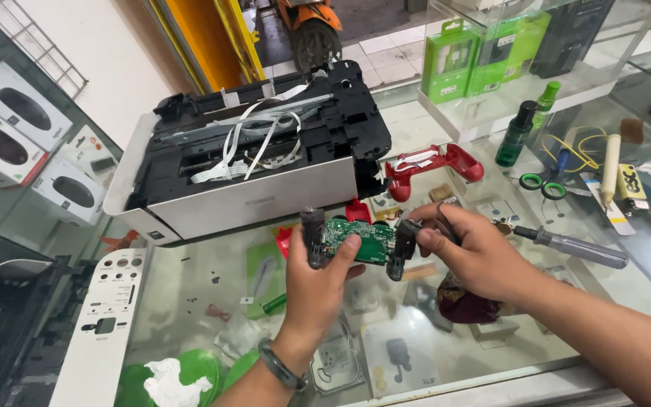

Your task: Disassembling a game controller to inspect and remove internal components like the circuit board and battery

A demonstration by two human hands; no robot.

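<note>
Left hand (318,283) grips green circuit board (356,240) upright; right hand (476,256) pinches its right end; opened printer (250,162) just beyond; bare glass counter (182,294) near left.

Your left hand (318,283) rises from six o'clock, palm away, fingers (344,252) curled shut in a grip, a dark band on its wrist. Your right hand (476,256) enters from four o'clock, fingers pinched closed toward nine o'clock.

White mouse boxes (9,124) behind glass at left, green retail boxes (484,53) top right
</note>
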